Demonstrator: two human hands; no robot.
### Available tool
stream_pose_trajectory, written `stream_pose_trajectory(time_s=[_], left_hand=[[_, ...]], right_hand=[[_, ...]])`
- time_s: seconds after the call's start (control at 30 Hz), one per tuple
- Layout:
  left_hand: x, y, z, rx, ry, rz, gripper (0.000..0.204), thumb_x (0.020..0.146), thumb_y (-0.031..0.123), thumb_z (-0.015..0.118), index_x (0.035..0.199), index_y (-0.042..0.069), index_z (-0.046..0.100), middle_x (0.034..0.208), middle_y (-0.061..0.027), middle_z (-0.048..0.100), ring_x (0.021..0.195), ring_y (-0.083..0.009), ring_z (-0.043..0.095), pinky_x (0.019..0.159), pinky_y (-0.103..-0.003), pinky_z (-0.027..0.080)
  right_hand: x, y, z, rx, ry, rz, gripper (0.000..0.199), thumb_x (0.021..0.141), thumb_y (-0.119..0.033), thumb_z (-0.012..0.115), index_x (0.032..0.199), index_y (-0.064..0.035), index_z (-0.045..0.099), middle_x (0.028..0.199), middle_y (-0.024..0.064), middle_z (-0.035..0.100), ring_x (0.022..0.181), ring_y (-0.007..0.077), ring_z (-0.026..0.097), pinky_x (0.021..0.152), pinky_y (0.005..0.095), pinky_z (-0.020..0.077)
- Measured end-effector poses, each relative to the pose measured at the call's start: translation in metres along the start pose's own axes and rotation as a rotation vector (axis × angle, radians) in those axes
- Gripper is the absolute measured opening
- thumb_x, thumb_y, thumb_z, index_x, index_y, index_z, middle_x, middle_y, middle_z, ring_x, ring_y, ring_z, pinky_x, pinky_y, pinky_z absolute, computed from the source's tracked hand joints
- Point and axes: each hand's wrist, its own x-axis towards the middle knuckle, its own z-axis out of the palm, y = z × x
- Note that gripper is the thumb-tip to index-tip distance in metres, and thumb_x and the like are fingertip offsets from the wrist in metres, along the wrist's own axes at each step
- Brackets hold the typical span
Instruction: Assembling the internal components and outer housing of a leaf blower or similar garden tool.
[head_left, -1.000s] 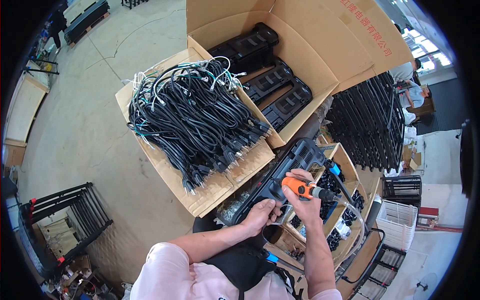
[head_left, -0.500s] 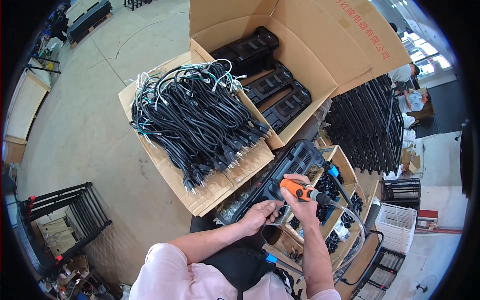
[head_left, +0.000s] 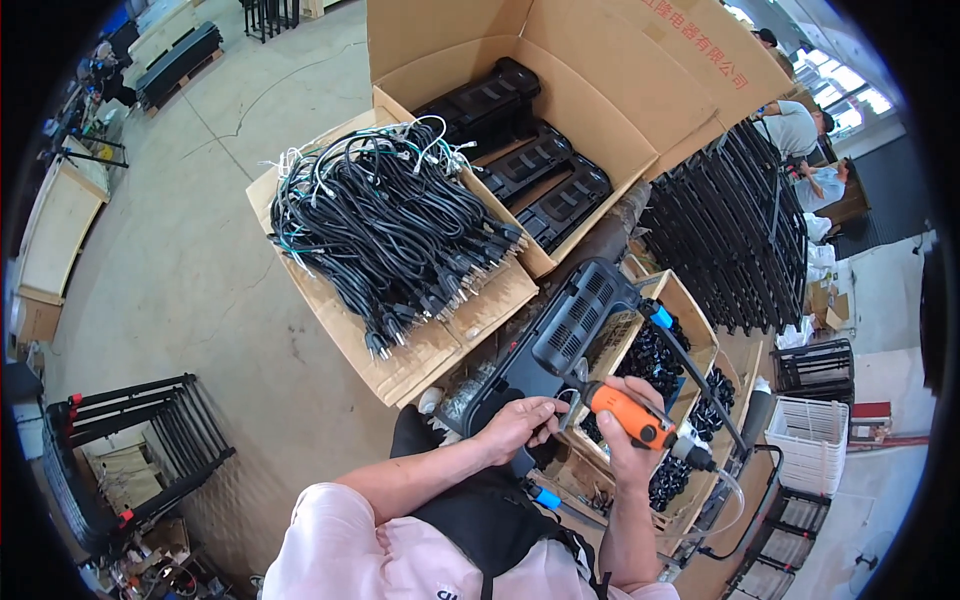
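Observation:
My right hand (head_left: 632,425) is wrapped round an orange and black pneumatic screwdriver (head_left: 625,412). The tool's tip end points left toward my other hand, and a clear hose (head_left: 735,505) trails from its back. Close by the tip, my left hand (head_left: 522,430) is closed in a pinch; a thin pale wire loop and a small greyish piece show at its fingertips, but what it grips is unclear. Just beyond both hands lies a black plastic housing (head_left: 578,315) with vent slots, part of a long dark frame.
Bundled black power cords (head_left: 390,230) lie on a cardboard flap at left. Behind them an open carton (head_left: 600,90) holds black plastic housings. Wooden bins (head_left: 690,300) of small black parts sit at right, near stacked black frames (head_left: 720,230) and a white basket (head_left: 805,445). Other people stand farther off.
The screwdriver has drawn back from the housing, moving right and down, and turned in my right hand. My left hand stays near the same spot. The view has shifted slightly.

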Motion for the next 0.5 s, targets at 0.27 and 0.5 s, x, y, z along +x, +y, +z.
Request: stream_pose_trajectory(time_s=[0.27,0.5], left_hand=[[-0.029,-0.048,0.026,0.027,0.098,-0.001,0.028,0.113,0.032,0.053,0.107,0.007,0.063,0.089,-0.0046,0.069,0.065,-0.0108,0.053,0.055,-0.025,0.039],[-0.072,-0.096,0.051,0.003,0.293,-0.065,0.037,0.111,0.046,0.056,0.099,0.012,0.061,0.073,0.0021,0.058,0.057,-0.0093,0.047,0.049,-0.025,0.032]], right_hand=[[-0.099,0.002,-0.05,0.068,0.126,-0.015,0.055,0.086,0.001,0.078,0.136,-0.0002,0.056,0.128,0.0197,0.07,0.117,0.0261,0.068,0.106,0.0414,0.0536],[-0.175,0.018,-0.079,0.126,0.161,0.017,0.054,0.087,-0.001,0.077,0.136,0.0002,0.055,0.127,0.0203,0.071,0.116,0.0265,0.068,0.106,0.0421,0.0535]])
